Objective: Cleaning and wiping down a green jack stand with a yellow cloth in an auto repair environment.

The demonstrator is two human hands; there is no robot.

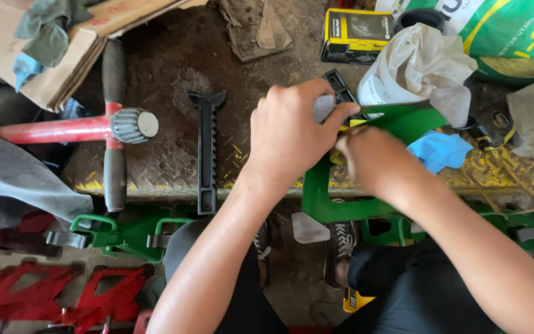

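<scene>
The green metal frame (320, 192) stands on the dirty yellow-marked bench edge (174, 179) with its long side running from the near edge up and away, then bending right toward the white plastic bag (415, 68); its upper arm points to the right and slightly away. The left hand (288, 127) closes over the top of the frame, fingers curled and pinching a small grey piece (324, 106) against it. The right hand (366, 158) is clenched just beside it, touching the frame at the bend, though what its fingers pinch is hidden, perhaps a small yellow part. A black toothed bar (206, 151) lies well to the left, its long axis pointing away from the person. Farther left sits a red tool with a ribbed knob (132, 125). A yellow and black box (356, 35) at the top holds a dark object behind a clear window. A blue cloth (440, 150) lies beside the right hand.
</scene>
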